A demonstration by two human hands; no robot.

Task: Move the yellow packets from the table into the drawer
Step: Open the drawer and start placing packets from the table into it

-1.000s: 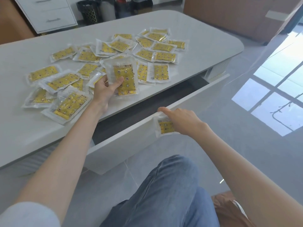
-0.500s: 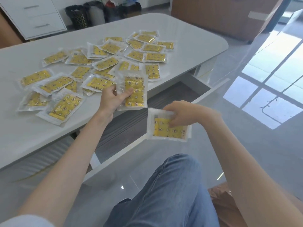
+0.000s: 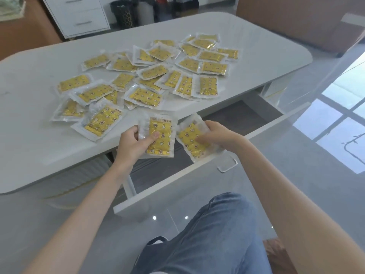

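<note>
Gripping a yellow packet (image 3: pixel 160 138) in the left hand (image 3: pixel 131 145) over the left part of the open drawer (image 3: pixel 138 200), curling the fingers behind the clear wrapper and pressing the thumb onto the yellow face, holding it nearly upright and facing the camera. Pinching a second packet (image 3: pixel 189 139) in the right hand (image 3: pixel 219 136), just to the right of the first and likewise above the drawer, wrapping the fingers round its right edge and laying the thumb across its printed side. Holding this one tilted, lower corner down by the top edge of the drawer's front panel; touching that edge or not, cannot tell. Holding the two packets' inner edges close together, almost meeting, above the drawer's dark interior. Holding both clear of the loose packets (image 3: pixel 146 96) lying on the white table (image 3: pixel 39 135) behind the drawer, spreading mostly to its left and overlapping one another in a scattered layer. Showing a clear loop handle (image 3: pixel 227 165) on the outside of the drawer's front panel, near its middle. Bending a knee (image 3: pixel 217 234) in blue jeans on the near side of the drawer. Facing, well beyond the drawer and past the table's far edge, a white cabinet (image 3: pixel 79 14) and a dark mesh bin (image 3: pixel 126 14).
</note>
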